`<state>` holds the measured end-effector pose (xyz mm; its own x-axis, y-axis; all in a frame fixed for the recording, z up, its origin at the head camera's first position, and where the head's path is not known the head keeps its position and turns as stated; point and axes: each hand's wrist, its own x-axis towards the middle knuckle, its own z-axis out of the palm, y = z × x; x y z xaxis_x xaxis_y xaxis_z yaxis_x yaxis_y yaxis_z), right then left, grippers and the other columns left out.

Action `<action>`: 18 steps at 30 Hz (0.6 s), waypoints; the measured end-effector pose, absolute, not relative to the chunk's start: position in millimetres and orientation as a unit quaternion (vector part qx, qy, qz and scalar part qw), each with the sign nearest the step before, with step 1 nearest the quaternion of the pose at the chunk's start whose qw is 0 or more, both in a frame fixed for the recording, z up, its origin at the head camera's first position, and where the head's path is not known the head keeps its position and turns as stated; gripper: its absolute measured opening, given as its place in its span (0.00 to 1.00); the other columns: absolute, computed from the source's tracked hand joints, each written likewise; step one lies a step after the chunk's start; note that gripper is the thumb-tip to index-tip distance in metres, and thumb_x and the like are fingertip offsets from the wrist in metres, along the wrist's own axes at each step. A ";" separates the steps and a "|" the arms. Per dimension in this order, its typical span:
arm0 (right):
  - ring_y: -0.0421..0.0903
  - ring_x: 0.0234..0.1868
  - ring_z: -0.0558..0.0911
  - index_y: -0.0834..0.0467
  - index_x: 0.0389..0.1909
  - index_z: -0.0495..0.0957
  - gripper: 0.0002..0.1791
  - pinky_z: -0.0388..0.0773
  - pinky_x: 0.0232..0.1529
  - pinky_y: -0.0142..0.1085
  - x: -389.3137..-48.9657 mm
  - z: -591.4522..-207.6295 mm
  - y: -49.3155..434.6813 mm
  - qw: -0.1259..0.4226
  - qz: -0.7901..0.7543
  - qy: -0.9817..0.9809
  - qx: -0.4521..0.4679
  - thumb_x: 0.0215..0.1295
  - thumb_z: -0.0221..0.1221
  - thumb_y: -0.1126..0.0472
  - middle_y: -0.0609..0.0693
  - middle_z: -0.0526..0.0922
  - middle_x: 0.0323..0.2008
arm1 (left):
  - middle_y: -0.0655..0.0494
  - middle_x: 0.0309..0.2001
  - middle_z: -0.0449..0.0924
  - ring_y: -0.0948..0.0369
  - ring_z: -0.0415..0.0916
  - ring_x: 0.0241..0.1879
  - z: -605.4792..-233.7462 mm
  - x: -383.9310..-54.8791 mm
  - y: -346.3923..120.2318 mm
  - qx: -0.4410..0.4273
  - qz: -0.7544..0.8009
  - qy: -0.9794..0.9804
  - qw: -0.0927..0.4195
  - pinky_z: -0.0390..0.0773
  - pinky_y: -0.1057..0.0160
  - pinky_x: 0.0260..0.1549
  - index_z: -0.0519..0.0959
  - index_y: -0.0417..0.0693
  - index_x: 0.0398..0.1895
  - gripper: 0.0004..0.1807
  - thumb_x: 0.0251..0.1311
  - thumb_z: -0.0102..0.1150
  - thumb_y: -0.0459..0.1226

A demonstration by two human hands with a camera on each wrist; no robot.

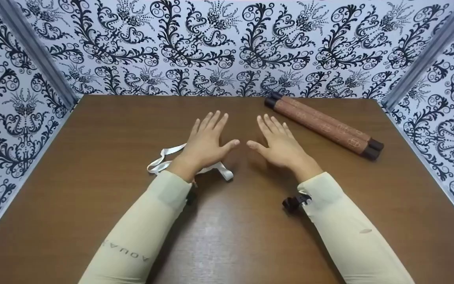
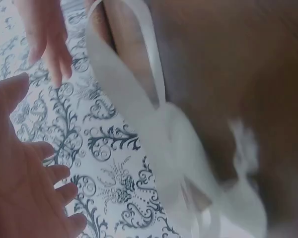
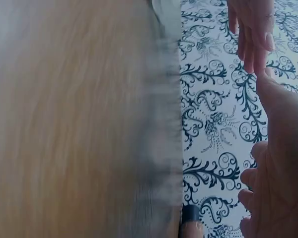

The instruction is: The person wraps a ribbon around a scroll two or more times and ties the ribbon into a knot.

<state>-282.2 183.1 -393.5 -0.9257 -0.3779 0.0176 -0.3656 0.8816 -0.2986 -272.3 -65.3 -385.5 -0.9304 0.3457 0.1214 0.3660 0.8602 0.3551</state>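
My left hand point(image 1: 204, 148) is held above the table with its fingers straight and spread, holding nothing. Beneath it, partly hidden by the hand and wrist, lies a crumpled white ribbon point(image 1: 213, 167). Up close in the left wrist view, the ribbon point(image 2: 174, 144) shows loops and a frayed-looking end. Across from it, my right hand point(image 1: 281, 148) is also spread, palm down, with nothing in it. The two thumbs point at each other, a small gap apart. To the right of the right hand lies a pair of reddish-brown patterned rods point(image 1: 321, 122) with black ends, side by side.
The brown wooden table point(image 1: 227, 236) is bounded by black-and-white patterned walls point(image 1: 219, 47) at the back and both sides. A dark strap point(image 1: 294, 202) is worn at the right wrist, over a cream sleeve point(image 1: 353, 228).
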 end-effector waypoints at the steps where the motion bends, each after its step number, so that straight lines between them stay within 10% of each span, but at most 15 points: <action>1: 0.56 0.85 0.38 0.54 0.84 0.38 0.51 0.32 0.83 0.55 -280.6 -393.2 181.0 0.020 -0.154 0.968 -0.195 0.75 0.41 0.27 0.55 0.39 0.85 | 0.52 0.85 0.41 0.52 0.35 0.85 -385.2 -271.9 -68.7 -0.184 -0.195 -0.963 0.032 0.32 0.45 0.81 0.47 0.55 0.85 0.48 0.71 0.45 0.67; 18: 0.55 0.84 0.49 0.52 0.84 0.45 0.50 0.46 0.83 0.51 -266.0 -397.7 144.9 0.058 -0.239 0.941 -0.233 0.73 0.46 0.27 0.51 0.49 0.84 | 0.43 0.81 0.55 0.44 0.48 0.82 -393.3 -273.7 -122.5 -0.134 -0.273 -0.952 0.041 0.47 0.42 0.80 0.56 0.44 0.82 0.41 0.75 0.52 0.56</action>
